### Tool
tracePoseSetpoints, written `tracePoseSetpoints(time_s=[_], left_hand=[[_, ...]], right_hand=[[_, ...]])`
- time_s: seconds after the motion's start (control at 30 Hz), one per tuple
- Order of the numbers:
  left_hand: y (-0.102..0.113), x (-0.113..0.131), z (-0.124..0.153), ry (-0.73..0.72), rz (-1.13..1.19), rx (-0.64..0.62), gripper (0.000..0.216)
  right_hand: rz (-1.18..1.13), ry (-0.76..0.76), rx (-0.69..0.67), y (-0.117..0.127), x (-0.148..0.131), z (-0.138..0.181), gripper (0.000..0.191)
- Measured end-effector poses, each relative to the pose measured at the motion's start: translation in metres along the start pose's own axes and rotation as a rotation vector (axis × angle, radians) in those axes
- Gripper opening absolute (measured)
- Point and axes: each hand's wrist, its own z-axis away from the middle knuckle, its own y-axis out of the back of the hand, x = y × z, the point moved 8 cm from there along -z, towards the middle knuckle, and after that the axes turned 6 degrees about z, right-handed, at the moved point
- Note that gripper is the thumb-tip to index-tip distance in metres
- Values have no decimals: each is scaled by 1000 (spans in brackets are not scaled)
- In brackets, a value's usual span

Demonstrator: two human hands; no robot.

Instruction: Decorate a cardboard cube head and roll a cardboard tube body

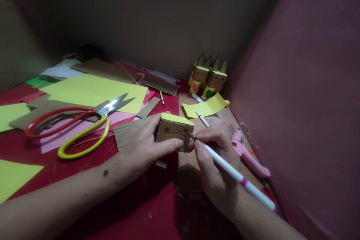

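My left hand (152,140) is closed around a small cardboard box (174,129) with a yellow top and two dark dots on its front face. The thumb lies across the lower front of the box. In a writing grip, my right hand (218,157) pinches a white marker (233,170) with a purple band. The marker's tip is at the box's right edge, close to the right dot; whether it touches, I cannot tell. Below both hands is a brown board (191,180) on the red table surface (135,202).
Scissors (105,110) with red and yellow handles lie open at left, over yellow paper (92,92) and cardboard scraps. Two small cardboard figures (209,77) stand at the back. A curved yellow strip (205,107) and a pink glue gun (250,155) lie at right, near the wall.
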Motion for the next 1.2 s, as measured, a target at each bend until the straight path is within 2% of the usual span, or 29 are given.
tracePoseSetpoints(time_s=[0.2,0.37,0.6,0.97,1.2], left_hand=[[-2,-3,-1,23,44,-31,45],[0,0,0,13,-7,-1,40],[-2,-3,-1,10,35,-25,42],[-2,3,0,-8,-50,-18,38],[-2,-1,0,15,10,-27,40]], right_hand=[[41,19,-5,-1,-2,-1,11],[86,17,-5,0,0,0,12],[53,9,3,-1,3,1,14],[123,25,-17,-2,-5,-1,14],[154,27,-37,-2,-2,2,12]])
